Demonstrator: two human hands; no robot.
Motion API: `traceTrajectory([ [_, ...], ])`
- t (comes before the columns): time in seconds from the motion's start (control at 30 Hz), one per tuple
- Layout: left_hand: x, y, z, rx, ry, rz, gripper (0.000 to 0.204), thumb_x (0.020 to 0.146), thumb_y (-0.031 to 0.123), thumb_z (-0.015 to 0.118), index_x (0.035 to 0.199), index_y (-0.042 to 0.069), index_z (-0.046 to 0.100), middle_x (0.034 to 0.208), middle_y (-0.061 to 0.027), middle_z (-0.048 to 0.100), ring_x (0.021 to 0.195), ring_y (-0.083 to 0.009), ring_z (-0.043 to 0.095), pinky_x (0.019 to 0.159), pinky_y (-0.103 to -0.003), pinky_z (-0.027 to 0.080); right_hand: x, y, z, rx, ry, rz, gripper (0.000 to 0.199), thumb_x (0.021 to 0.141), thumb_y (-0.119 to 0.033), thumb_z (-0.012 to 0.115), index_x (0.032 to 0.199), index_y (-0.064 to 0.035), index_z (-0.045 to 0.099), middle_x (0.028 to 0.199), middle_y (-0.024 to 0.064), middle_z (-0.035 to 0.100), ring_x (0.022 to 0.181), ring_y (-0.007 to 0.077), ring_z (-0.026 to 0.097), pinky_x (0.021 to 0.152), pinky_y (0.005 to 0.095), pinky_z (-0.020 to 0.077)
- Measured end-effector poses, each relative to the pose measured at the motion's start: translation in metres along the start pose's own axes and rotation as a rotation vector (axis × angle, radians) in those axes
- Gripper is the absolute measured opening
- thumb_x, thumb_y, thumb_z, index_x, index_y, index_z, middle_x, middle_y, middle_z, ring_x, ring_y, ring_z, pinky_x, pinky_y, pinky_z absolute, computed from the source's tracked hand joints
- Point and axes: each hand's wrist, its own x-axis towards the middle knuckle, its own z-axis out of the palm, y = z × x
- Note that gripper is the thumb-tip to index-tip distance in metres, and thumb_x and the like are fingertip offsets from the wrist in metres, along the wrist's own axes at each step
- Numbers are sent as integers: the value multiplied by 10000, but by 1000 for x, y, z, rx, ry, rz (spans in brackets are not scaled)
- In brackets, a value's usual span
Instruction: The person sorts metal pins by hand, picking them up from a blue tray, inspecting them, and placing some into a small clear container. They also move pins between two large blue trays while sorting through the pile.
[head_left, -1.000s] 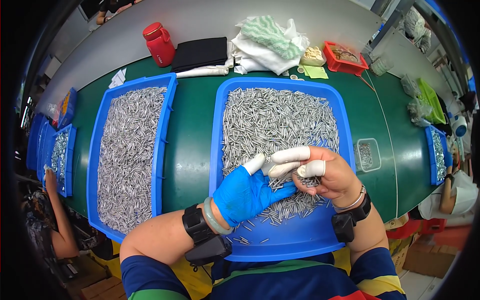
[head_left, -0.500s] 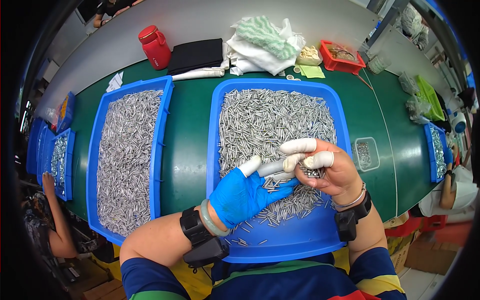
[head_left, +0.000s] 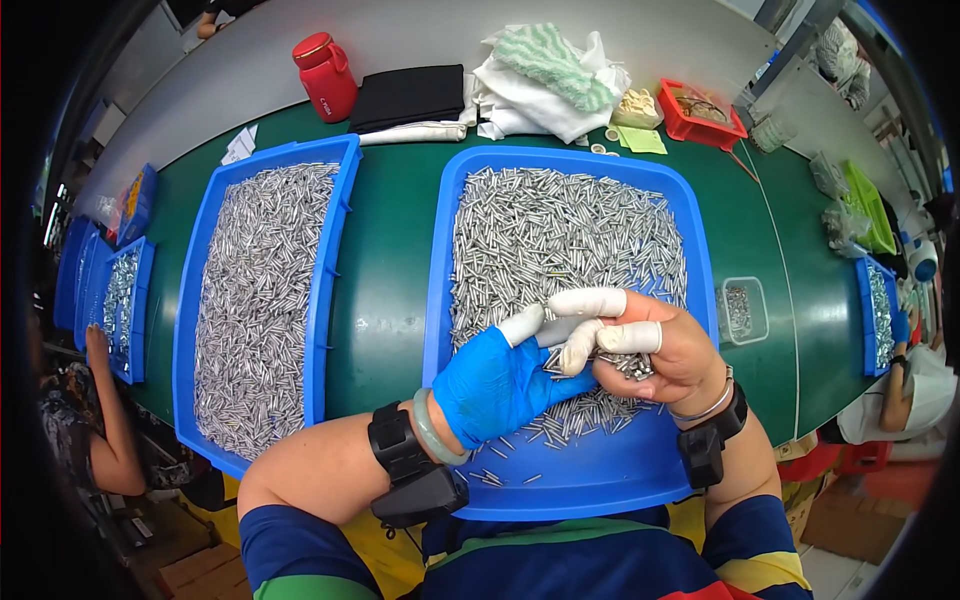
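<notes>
Left hand point(head_left: 500, 380) (blue glove) and right hand point(head_left: 650, 350) grips pinching metal pins point(head_left: 625, 365), above blue tray point(head_left: 580, 490), red jar point(head_left: 325, 75) behind.

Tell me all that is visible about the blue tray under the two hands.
The blue tray is a shallow rectangular plastic bin with a raised rim. It lies flat on the green table, filled mostly in its far part with small silver metal pins. Its near part is almost bare. The left hand and right hand hover over it.
</notes>
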Motion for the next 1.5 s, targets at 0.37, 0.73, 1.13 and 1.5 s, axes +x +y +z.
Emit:
traceTrajectory([
  [0.37, 0, 0, -3, -80, -17, -5, 475, 932, 267, 329, 1245, -91, 313, 1211, -200, 427, 1117, -290, 452, 973, -418, 377, 1, -3, -19, 51, -47, -101, 418, 819, -58, 400, 1227, 37, 408, 848, 169, 582, 390, 91, 379, 354, 172, 310],
  [0.73, -3, 2, -2, -150, -7, -19, 511, 916, 258, 369, 1245, -126, 295, 1243, -272, 379, 1166, -357, 398, 997, -442, 344, -1, -4, -25, 129, 61, -190, 348, 890, -160, 386, 1179, 25, 447, 782, 97, 548, 463, 92, 394, 351, 158, 278],
  [1.13, -1, 2, -3, -115, 65, 45, 507, 923, 255, 346, 1240, -137, 292, 1225, -284, 390, 1159, -382, 397, 991, -450, 349, 6, 1, -31, 414, 70, -218, 438, 914, -257, 356, 1237, 37, 378, 1016, 193, 521, 704, 174, 485, 494, 179, 414],
  [1.5, -2, 3, -1, -83, 37, 35, 464, 934, 231, 313, 1251, -108, 297, 1249, -228, 398, 1168, -339, 402, 993, -439, 354, 7, 0, -16, 452, 94, -247, 525, 911, -307, 322, 1257, 89, 322, 1223, 266, 405, 1155, 412, 391, 986, 447, 344],
])
